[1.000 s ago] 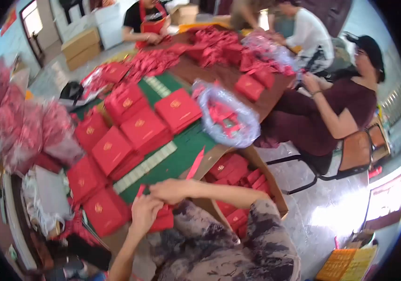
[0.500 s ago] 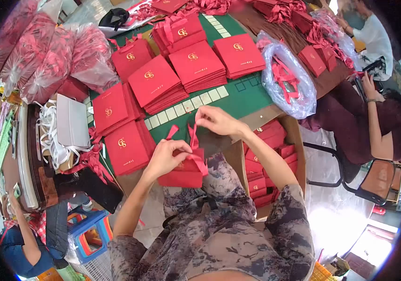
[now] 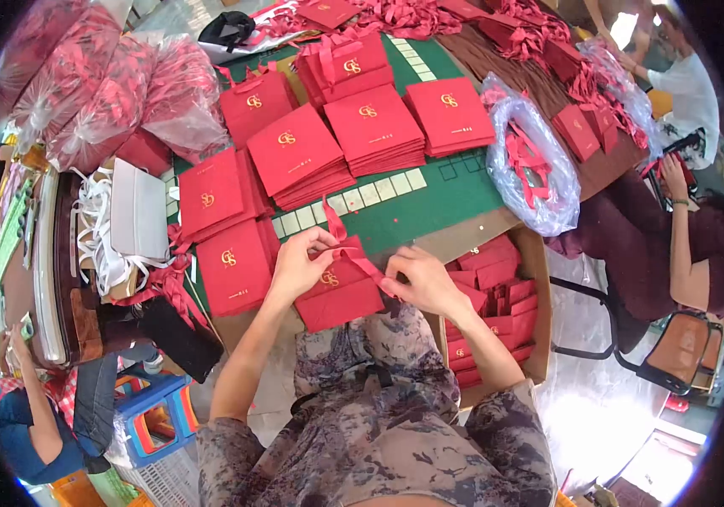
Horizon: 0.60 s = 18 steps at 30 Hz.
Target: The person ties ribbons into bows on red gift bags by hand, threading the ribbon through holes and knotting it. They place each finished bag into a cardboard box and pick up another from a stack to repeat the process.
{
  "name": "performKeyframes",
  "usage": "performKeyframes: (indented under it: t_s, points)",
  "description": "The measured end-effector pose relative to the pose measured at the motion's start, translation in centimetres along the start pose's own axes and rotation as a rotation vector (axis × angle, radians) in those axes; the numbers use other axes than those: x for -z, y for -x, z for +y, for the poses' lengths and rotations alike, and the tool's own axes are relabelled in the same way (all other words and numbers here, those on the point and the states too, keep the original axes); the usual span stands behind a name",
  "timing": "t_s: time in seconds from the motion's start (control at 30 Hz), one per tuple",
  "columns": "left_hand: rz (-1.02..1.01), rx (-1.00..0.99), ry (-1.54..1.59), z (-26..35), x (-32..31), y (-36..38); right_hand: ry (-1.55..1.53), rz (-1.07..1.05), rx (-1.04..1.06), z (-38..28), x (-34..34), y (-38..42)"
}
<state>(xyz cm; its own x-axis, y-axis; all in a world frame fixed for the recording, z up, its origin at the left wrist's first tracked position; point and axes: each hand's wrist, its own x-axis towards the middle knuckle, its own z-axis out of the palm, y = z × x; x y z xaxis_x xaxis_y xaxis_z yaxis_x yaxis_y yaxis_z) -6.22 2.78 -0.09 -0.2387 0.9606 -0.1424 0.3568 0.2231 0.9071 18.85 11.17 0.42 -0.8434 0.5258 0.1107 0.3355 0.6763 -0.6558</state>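
A red bag with a gold logo [image 3: 341, 297] rests at the table's near edge, above my lap. My left hand [image 3: 301, 264] is closed on its red ribbon [image 3: 364, 264] at the bag's top left. On the right, the ribbon's other part is pinched in my right hand [image 3: 417, 279], beside the bag's right edge. One ribbon end stands up above my left hand. Stacks of flat red bags [image 3: 294, 152] lie just beyond, and another stack [image 3: 231, 266] is left of my left hand.
An open carton of red bags [image 3: 542, 338] stands right of my lap. Clear plastic with red ribbons [image 3: 560, 182] lies at the table's right. Stuffed plastic sacks [image 3: 180, 93] are at back left. People sit at both sides; a chair [image 3: 685, 351] is at right.
My right hand has moved right and down, drawing the ribbon across the bag's top. The bag's front now shows more. The view has shifted slightly.
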Motion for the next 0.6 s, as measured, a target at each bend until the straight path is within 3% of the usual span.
performKeyframes:
  t_s: [0.13, 0.2, 0.23, 0.33, 0.4, 0.47, 0.6]
  points:
    - [0.033, 0.008, -0.004, -0.7, -0.2, -0.2, -0.349, 0.031, -0.149, -0.5, 0.7, 0.3]
    - [0.012, -0.005, 0.01, -0.7, -0.5, -0.2, -0.255, 0.142, -0.211, -1.4, 0.7, -0.5]
    - [0.011, -0.047, 0.015, -0.7, -0.7, -0.2, -0.106, 0.173, -0.147, -1.7, 0.6, -1.0]
    - [0.019, -0.05, 0.033, -0.4, -1.0, -0.1, 0.105, 0.132, -0.099, -1.4, -1.6, -2.1]
    - [0.038, -0.054, 0.001, -0.4, -0.6, 0.1, 0.121, 0.098, -0.115, -1.2, -1.9, -2.4]
    - [0.08, -0.019, -0.12, -0.6, -0.3, 0.3, 0.001, 0.195, -0.229, -1.0, -1.4, -2.2]
    - [0.177, -0.033, -0.164, -1.5, -0.8, 0.1, 0.073, 0.172, -0.111, -2.9, 2.2, -1.1]
